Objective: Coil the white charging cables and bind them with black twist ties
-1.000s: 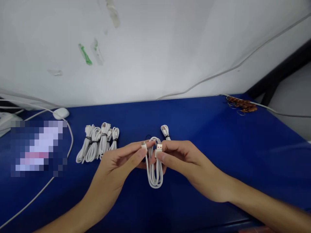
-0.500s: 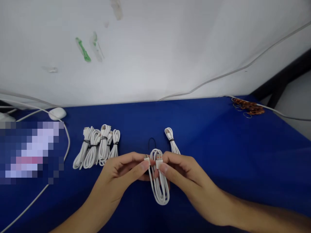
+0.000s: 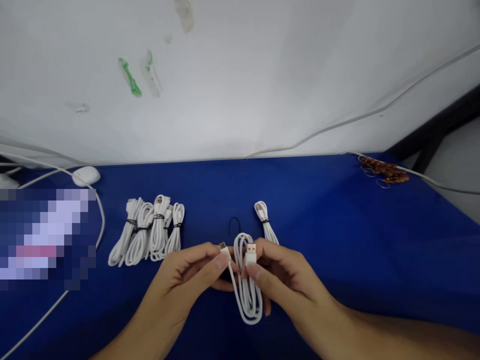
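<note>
A white USB cable, coiled into a long loop, is held between my two hands above the blue surface. My left hand pinches the smaller connector between thumb and fingers, its metal tip pointing up. The wider USB plug, orange showing inside its metal end, is under the thumb of my right hand, which also steadies the coil. No tie shows around this coil. Just beyond it a thin black tie lies bent on the surface. Behind my right hand rests another white cable bundle bound with black.
Several tied white cable bundles lie together at the left. A white rounded device and loose cords sit farther left, near a blurred-out patch. Brown coiled strands with rings are at the back right. A white wall borders the blue table.
The connector in my left hand and the USB plug in my right hand have moved slightly apart, and more of both tips shows. The view has shifted a little.
</note>
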`<move>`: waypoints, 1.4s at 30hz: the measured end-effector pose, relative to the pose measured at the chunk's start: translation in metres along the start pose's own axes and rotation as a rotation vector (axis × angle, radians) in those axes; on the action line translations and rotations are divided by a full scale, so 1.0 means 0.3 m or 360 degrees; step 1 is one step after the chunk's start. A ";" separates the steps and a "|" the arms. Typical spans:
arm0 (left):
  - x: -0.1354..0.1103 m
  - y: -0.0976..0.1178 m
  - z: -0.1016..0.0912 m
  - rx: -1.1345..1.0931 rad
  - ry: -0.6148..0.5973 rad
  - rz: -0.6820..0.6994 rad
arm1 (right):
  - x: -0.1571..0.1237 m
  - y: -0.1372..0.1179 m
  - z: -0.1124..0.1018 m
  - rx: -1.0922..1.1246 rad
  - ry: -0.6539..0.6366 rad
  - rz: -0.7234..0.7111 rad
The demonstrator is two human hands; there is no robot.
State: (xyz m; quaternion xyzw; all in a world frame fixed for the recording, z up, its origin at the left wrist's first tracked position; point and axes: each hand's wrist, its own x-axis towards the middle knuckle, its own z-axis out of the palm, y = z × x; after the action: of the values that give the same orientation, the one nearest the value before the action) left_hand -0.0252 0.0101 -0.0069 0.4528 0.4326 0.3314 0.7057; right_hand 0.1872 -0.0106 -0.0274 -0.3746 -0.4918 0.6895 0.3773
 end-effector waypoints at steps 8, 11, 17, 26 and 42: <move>0.000 0.012 0.005 -0.0051 0.0059 0.0008 | 0.000 -0.006 0.005 -0.0049 0.0012 0.0017; -0.001 0.021 0.005 -0.0042 0.0045 -0.0010 | -0.002 -0.006 0.005 -0.0080 0.0005 0.0009; 0.003 0.022 0.003 -0.0041 0.0013 0.0022 | -0.002 -0.011 0.003 -0.0113 -0.0003 0.0018; 0.004 0.007 -0.008 -0.0070 0.0029 -0.0008 | -0.002 -0.001 -0.009 -0.0241 -0.0014 0.0036; 0.001 0.033 -0.001 0.0023 0.0043 0.0009 | -0.001 -0.029 -0.010 -0.0136 -0.0086 -0.0017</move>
State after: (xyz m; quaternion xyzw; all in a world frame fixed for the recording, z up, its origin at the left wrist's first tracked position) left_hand -0.0260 0.0142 0.0022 0.4546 0.4430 0.3364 0.6956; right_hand 0.1914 -0.0076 -0.0197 -0.3688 -0.5328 0.6758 0.3513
